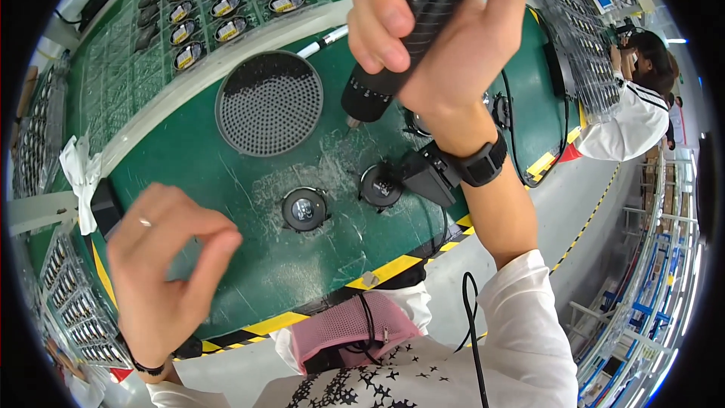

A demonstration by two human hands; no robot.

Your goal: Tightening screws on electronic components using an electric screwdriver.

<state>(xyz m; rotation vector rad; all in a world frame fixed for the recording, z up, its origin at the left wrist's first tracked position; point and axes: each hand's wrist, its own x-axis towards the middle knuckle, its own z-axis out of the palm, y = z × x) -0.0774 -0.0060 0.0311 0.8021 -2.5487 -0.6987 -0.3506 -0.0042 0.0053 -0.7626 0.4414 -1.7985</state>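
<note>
My right hand (464,68) is wrapped around a black electric screwdriver (427,19), held tilted with its bit pointing down over the green bench. To the left, my left hand (162,264) hovers above the bench, thumb and forefinger pinched together; whatever may lie between the tips is too small to make out. Two round dark watch-like cases (304,209) lie on the mat in front of me, the right one (381,186) near my wrist. Left of the screwdriver bit sits a round grey perforated tray (268,117), with small dark pieces heaped along its far side.
Clear plastic trays (124,79) holding rows of round parts stand beyond a pale rail. A pen-like tool (323,41) lies by the round tray. A black cable (521,159) runs along the right side. Striped tape (385,270) marks the bench edge. Another person (630,117) works at right.
</note>
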